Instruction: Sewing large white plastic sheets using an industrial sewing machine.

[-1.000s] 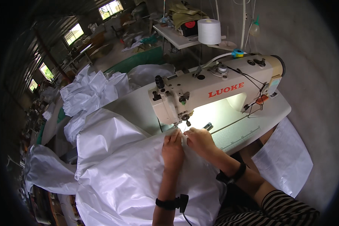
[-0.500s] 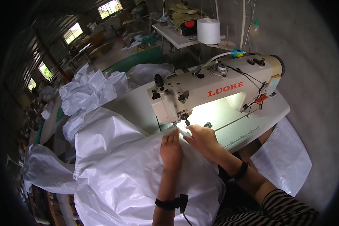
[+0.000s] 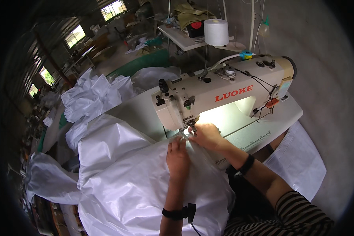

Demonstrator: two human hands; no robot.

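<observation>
A large sheet of shiny white woven-plastic fabric covers my lap and the near side of the sewing machine. Its upper edge runs to the lit needle area under the machine head. My left hand is on this edge just in front of the needle, fingers bent together and gripping the fabric. Close to the presser foot, my right hand has its fingers drawn together beside the needle; their tips are partly hidden, so what they pinch cannot be made out.
Crumpled white fabric is heaped beyond the table's left side. A white thread cone stands behind the machine. More white sheeting hangs at the right of the pale machine table, near a grey wall.
My right hand has shifted up and slightly left, closer to the needle, and its fingers have curled in. My left hand has barely moved and stays on the fabric edge.
</observation>
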